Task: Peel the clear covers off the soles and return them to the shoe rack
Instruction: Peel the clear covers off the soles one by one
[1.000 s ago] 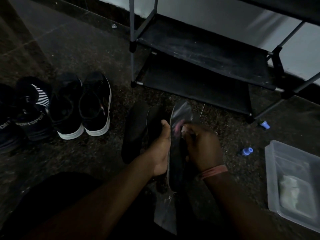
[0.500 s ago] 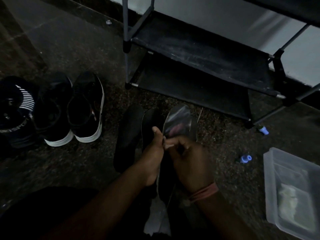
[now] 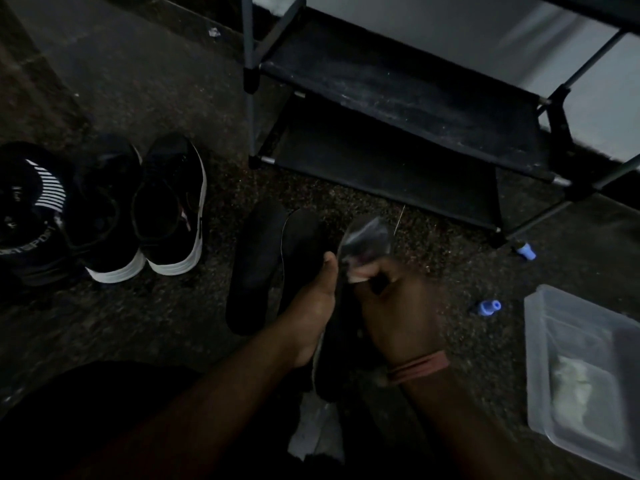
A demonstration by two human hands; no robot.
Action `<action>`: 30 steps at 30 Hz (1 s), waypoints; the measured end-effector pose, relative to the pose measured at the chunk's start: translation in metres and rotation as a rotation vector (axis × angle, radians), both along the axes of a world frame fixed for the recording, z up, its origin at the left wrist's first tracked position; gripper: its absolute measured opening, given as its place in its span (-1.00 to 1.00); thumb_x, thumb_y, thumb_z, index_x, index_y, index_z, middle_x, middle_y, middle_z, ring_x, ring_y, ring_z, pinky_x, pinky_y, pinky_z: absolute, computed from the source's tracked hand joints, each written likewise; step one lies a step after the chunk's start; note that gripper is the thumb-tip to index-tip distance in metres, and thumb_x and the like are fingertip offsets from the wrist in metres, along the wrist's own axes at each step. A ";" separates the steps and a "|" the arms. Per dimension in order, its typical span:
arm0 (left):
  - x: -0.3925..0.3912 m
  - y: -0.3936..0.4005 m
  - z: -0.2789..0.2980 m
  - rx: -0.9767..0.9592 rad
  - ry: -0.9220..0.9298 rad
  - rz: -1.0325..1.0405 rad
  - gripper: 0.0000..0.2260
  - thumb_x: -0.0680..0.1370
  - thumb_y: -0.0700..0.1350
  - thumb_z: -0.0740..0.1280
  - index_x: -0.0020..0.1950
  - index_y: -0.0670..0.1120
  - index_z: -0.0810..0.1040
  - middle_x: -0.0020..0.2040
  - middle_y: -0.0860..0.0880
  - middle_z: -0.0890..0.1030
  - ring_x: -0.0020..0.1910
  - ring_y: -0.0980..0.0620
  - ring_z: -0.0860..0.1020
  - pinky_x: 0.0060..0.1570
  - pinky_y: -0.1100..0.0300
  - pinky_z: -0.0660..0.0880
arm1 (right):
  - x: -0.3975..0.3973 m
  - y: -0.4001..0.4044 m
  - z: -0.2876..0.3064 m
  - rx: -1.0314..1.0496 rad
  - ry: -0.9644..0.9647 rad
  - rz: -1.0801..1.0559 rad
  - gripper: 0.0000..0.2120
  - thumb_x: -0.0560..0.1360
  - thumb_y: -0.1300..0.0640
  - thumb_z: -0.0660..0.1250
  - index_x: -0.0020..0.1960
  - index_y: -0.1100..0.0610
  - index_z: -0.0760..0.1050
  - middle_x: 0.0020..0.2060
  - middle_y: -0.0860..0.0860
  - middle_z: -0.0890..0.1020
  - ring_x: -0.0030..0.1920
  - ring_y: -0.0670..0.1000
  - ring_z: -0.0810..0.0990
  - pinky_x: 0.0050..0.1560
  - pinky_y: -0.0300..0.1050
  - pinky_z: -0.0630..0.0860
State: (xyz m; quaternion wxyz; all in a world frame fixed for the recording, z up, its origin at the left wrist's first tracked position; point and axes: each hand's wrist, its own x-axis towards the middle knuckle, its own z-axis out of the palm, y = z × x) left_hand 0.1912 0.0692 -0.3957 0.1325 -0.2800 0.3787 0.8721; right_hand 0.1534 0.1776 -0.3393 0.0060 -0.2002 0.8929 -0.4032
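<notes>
On the dark speckled floor (image 3: 433, 289) in front of the black two-tier shoe rack (image 3: 398, 98), the person holds a black foam sole (image 3: 341, 344) upright between both hands. The left hand (image 3: 311, 306) grips the sole along its left edge, thumb laid up the side. The right hand (image 3: 394, 306) has its fingers (image 3: 363, 273) curled tight around the clear plastic cover (image 3: 365, 239), pinching it near the toe end.

Compared with a second ago, the right hand has climbed from the middle of the sole to its tip, and the cover now stands bunched and lifted clear above the toe rather than lying flat along it. More loose film (image 3: 317, 431) hangs below the heel. This suggests the cover is coming free, though how much of it clings to the sole cannot be told in the dim light.

Two more black soles (image 3: 252, 271) lie side by side on the floor just left of the hands; whether they are peeled is unclear. The rack's shelves hold no soles yet, so returning them remains to be done.
</notes>
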 end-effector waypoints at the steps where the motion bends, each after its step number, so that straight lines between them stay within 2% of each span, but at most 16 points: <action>1: -0.001 -0.005 0.000 -0.006 -0.003 0.035 -0.36 0.61 0.40 0.03 0.34 -0.01 0.61 0.17 -0.16 0.70 0.17 -0.10 0.68 0.17 0.00 0.60 | 0.009 -0.007 0.003 -0.041 -0.079 0.081 -0.87 0.47 0.23 0.46 -0.18 0.01 0.64 -0.25 -0.18 0.69 -0.22 -0.23 0.64 -0.14 -0.23 0.59; 2: -0.002 -0.009 0.000 -0.009 -0.010 0.073 -0.37 0.62 0.37 0.03 0.33 -0.03 0.62 0.16 -0.17 0.70 0.15 -0.10 0.68 0.13 0.05 0.59 | 0.013 -0.012 0.004 -0.081 -0.147 0.123 -0.86 0.46 0.25 0.46 -0.17 0.02 0.65 -0.24 -0.17 0.70 -0.20 -0.23 0.66 -0.12 -0.24 0.59; 4: -0.002 -0.011 -0.001 -0.011 -0.016 0.073 -0.37 0.62 0.39 0.04 0.40 0.00 0.57 0.26 -0.17 0.66 0.28 -0.15 0.61 0.23 -0.02 0.53 | 0.000 -0.008 -0.002 -0.102 -0.179 0.064 -0.89 0.46 0.22 0.47 -0.16 0.02 0.64 -0.23 -0.16 0.70 -0.20 -0.22 0.66 -0.13 -0.20 0.59; 6: 0.000 -0.002 -0.005 0.001 -0.032 0.009 -0.40 0.61 0.40 0.05 0.37 0.06 0.59 0.30 -0.17 0.63 0.36 -0.23 0.54 0.32 -0.16 0.45 | -0.017 0.006 -0.005 -0.004 -0.033 -0.058 -0.90 0.49 0.14 0.46 -0.19 -0.01 0.61 -0.26 -0.17 0.67 -0.23 -0.22 0.63 -0.16 -0.13 0.60; 8: -0.001 0.000 -0.008 -0.009 -0.049 0.001 -0.42 0.61 0.39 0.10 0.35 0.04 0.61 0.27 -0.18 0.65 0.33 -0.23 0.57 0.39 -0.21 0.42 | -0.013 0.008 -0.002 0.060 0.045 -0.061 -0.86 0.49 0.15 0.43 -0.20 -0.04 0.59 -0.27 -0.18 0.64 -0.24 -0.23 0.60 -0.17 -0.15 0.59; 11: -0.003 -0.010 -0.002 -0.028 -0.044 0.077 -0.40 0.61 0.36 0.13 0.28 -0.08 0.65 0.16 -0.22 0.69 0.18 -0.18 0.66 0.24 -0.06 0.55 | 0.011 -0.011 0.005 -0.064 -0.179 0.117 -0.82 0.43 0.30 0.46 -0.20 0.03 0.62 -0.27 -0.14 0.68 -0.22 -0.22 0.64 -0.14 -0.31 0.56; 13: -0.003 -0.014 -0.001 -0.010 -0.027 0.096 -0.40 0.62 0.35 0.12 0.27 -0.09 0.65 0.17 -0.24 0.68 0.18 -0.18 0.66 0.18 -0.03 0.56 | 0.005 -0.011 0.001 -0.128 -0.266 0.101 -0.86 0.43 0.28 0.48 -0.17 0.05 0.63 -0.25 -0.12 0.70 -0.23 -0.18 0.66 -0.14 -0.19 0.61; 15: -0.003 -0.007 -0.001 0.013 -0.007 0.066 -0.40 0.62 0.37 0.09 0.37 -0.03 0.60 0.29 -0.23 0.63 0.26 -0.20 0.59 0.16 -0.05 0.53 | -0.013 0.001 -0.004 -0.081 -0.161 -0.030 -0.90 0.48 0.15 0.46 -0.16 -0.02 0.60 -0.25 -0.15 0.68 -0.28 -0.17 0.65 -0.20 -0.07 0.63; 17: -0.002 -0.002 -0.003 0.029 0.013 0.053 -0.39 0.60 0.40 0.12 0.39 0.00 0.57 0.36 -0.23 0.58 0.30 -0.22 0.54 0.19 -0.09 0.52 | -0.016 0.009 0.000 0.008 0.040 -0.094 -0.87 0.51 0.13 0.44 -0.17 -0.07 0.57 -0.23 -0.17 0.66 -0.27 -0.20 0.62 -0.21 -0.18 0.59; 18: -0.002 -0.002 -0.002 0.043 0.026 0.060 -0.39 0.59 0.40 0.14 0.39 0.00 0.58 0.35 -0.23 0.59 0.33 -0.22 0.54 0.29 -0.14 0.50 | -0.010 0.006 0.003 0.013 0.092 -0.059 -0.84 0.50 0.17 0.43 -0.16 -0.08 0.57 -0.23 -0.18 0.65 -0.25 -0.20 0.62 -0.20 -0.25 0.57; 19: -0.002 -0.005 0.000 0.044 0.031 0.089 -0.39 0.60 0.39 0.14 0.39 -0.02 0.58 0.31 -0.22 0.62 0.32 -0.21 0.57 0.33 -0.14 0.49 | -0.002 -0.001 0.006 -0.015 0.075 0.014 -0.83 0.48 0.22 0.44 -0.16 -0.05 0.59 -0.23 -0.17 0.66 -0.23 -0.21 0.63 -0.19 -0.30 0.56; 22: -0.002 -0.010 0.006 0.022 0.046 0.145 -0.43 0.62 0.35 0.10 0.34 -0.02 0.59 0.19 -0.18 0.69 0.19 -0.14 0.66 0.21 -0.04 0.56 | 0.009 -0.012 0.008 -0.126 -0.084 0.144 -0.89 0.48 0.24 0.46 -0.15 0.04 0.63 -0.24 -0.17 0.69 -0.20 -0.22 0.65 -0.14 -0.28 0.57; 24: -0.001 -0.004 0.006 -0.032 0.038 0.102 -0.44 0.62 0.37 0.08 0.35 0.04 0.60 0.22 -0.15 0.68 0.18 -0.14 0.66 0.19 -0.09 0.57 | -0.009 -0.002 -0.001 -0.118 -0.025 0.032 -0.92 0.50 0.15 0.46 -0.15 0.02 0.61 -0.24 -0.16 0.68 -0.23 -0.21 0.64 -0.16 -0.14 0.60; 25: -0.001 -0.001 0.003 -0.044 0.034 0.072 -0.43 0.60 0.39 0.09 0.35 0.06 0.61 0.23 -0.14 0.68 0.13 -0.14 0.68 0.11 -0.07 0.60 | -0.019 0.006 -0.003 -0.088 0.029 -0.040 -0.92 0.51 0.11 0.45 -0.16 -0.01 0.59 -0.24 -0.17 0.67 -0.26 -0.20 0.63 -0.18 -0.09 0.60; 27: 0.000 0.003 0.001 -0.044 0.041 0.045 -0.43 0.59 0.40 0.11 0.33 0.06 0.62 0.20 -0.15 0.69 0.06 -0.14 0.70 0.00 0.00 0.61 | -0.020 0.011 -0.003 -0.047 0.095 -0.096 -0.89 0.50 0.14 0.45 -0.16 -0.04 0.59 -0.23 -0.16 0.66 -0.26 -0.21 0.62 -0.19 -0.09 0.60; 30: 0.000 -0.002 0.004 0.033 0.075 0.113 -0.48 0.64 0.33 0.08 0.37 0.05 0.57 0.22 -0.14 0.68 0.21 -0.10 0.66 0.23 -0.02 0.55 | 0.002 -0.007 0.002 -0.135 -0.050 0.085 -0.89 0.47 0.22 0.46 -0.12 0.03 0.63 -0.20 -0.15 0.69 -0.16 -0.19 0.66 -0.08 -0.18 0.60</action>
